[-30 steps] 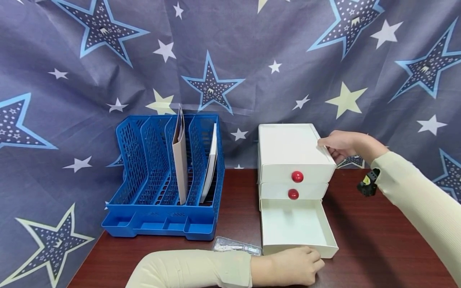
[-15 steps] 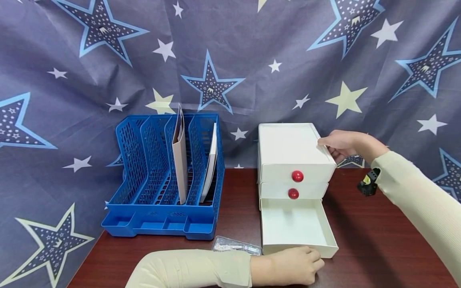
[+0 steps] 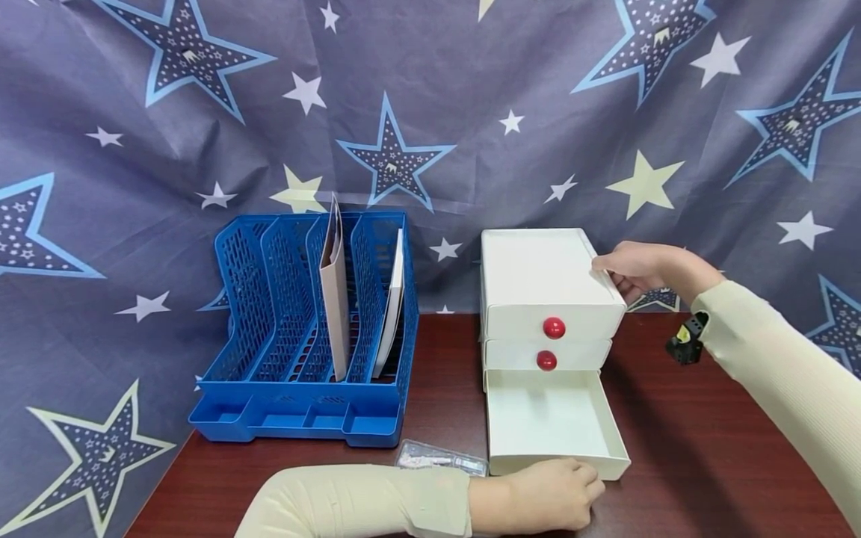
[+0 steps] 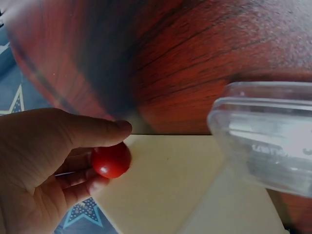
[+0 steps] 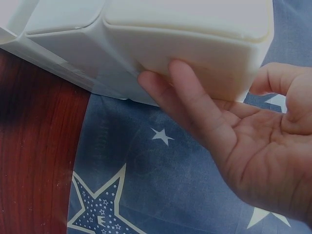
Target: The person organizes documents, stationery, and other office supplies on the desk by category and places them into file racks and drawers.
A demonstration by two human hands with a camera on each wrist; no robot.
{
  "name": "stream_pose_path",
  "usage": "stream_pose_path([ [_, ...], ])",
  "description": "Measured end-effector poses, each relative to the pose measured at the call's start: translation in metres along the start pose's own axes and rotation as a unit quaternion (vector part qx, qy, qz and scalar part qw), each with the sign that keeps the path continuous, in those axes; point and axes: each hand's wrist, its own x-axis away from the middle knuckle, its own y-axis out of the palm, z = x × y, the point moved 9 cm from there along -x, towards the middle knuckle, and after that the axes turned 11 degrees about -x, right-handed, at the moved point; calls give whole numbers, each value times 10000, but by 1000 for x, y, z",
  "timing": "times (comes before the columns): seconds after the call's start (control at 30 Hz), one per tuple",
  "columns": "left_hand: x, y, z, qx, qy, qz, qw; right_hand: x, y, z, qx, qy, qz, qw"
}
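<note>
A white drawer unit [image 3: 538, 269] with red knobs stands on the table, its bottom drawer [image 3: 548, 415] pulled out with a bare floor. My left hand [image 3: 545, 497] is at the front of that drawer. In the left wrist view, its thumb and fingers pinch the drawer's round red knob [image 4: 111, 161]. With my right hand [image 3: 635, 270] I hold the unit's upper right edge. The right wrist view has the fingers [image 5: 187, 90] lying against the side wall and the thumb at the edge. A clear plastic case [image 3: 440, 458] lies left of the drawer, partly hidden by my left sleeve.
A blue file rack [image 3: 303, 407] stands on the left, with a beige folder [image 3: 338, 314] and a white booklet [image 3: 392, 314] upright in its slots. Behind everything hangs a star-patterned cloth [image 3: 444, 90]. The dark red wooden table [image 3: 699, 418] extends right of the unit.
</note>
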Motion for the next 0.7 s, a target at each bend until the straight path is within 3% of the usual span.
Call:
stream_pose_path([
  [0.2,4,-5,-11,384,30,-303,9988,-1,0,1,-54,7,19,10000],
  [0.37,13,-15,-27,722,93,-224,9971,0,0,1,-49,28,-2,10000],
  [0.53,32,-22,-45,862,-138,66,9962,1,1,0,-61,48,-34,10000],
  [0.7,57,-16,-61,1441,-455,147,9884,2,2,0,-86,38,-8,10000],
])
